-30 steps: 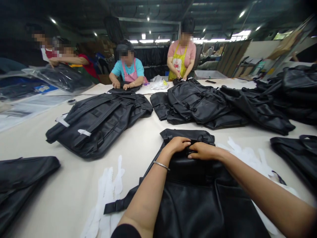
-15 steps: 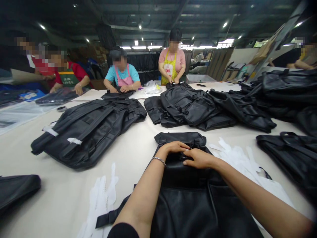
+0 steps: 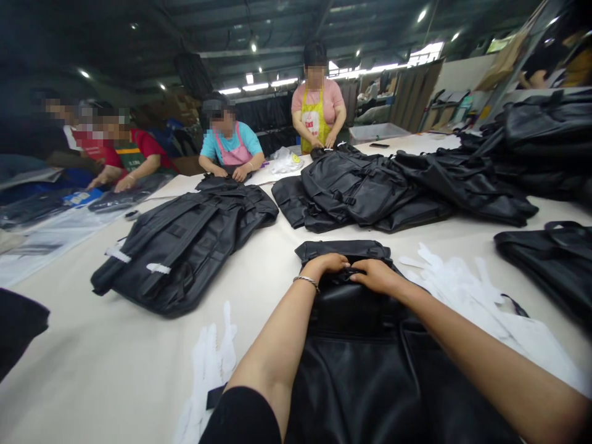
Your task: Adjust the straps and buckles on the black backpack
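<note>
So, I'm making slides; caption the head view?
Left hand and right hand touch a black bag on a pale table.

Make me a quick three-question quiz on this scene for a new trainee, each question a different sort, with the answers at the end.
1. Multiple choice: where does the person wear the silver-coloured bracelet?
A) right wrist
B) left wrist
C) both wrists

2. True or false: the left hand and the right hand are both at the upper part of the same black bag.

3. Fill in the blank: loose white pieces lie on ____ of that bag.

Key: 1. B, left wrist. 2. True; the hands are close together there. 3. Both sides; one group lies to its left, another to its right.
</note>
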